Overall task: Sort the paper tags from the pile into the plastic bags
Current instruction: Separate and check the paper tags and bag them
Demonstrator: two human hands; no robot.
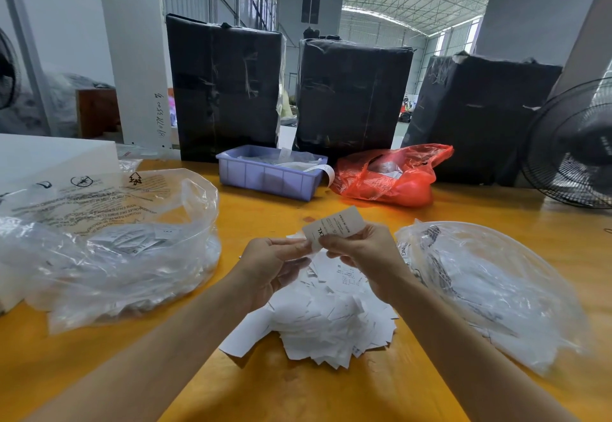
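White paper tags lie heaped in a loose pile [331,315] on the orange-yellow wooden table [298,388], nearest the viewer at six o'clock. Just above it, both hands hold up one small white rectangular tag printed "XL" [334,227]: the left hand [275,264] pinches its left end between thumb and fingertips, and the right hand [364,256] pinches its lower edge, fingers curled close around it. The step in hand appears to be reading the size before choosing a bag. To do it well, I would keep the tag tilted so the print faces the eyes, check that only a single tag is pinched and not two stuck together, then let go with one hand and carry it fully over the right bag's mouth before dropping.

At nine o'clock sits a large clear crumpled plastic bag with black warning print [109,239], mouth open upward, holding a layer of white tags. At three o'clock a second clear plastic bag [490,289] lies flatter, with more white tags inside; its opening looks slack, so a dropped tag could slide out.

Farther off at twelve o'clock stands a pale purple plastic bin [268,178] with white paper slips and small packets, and beside it, at one o'clock, a red thin plastic bag [390,174] whose contents I cannot make out.
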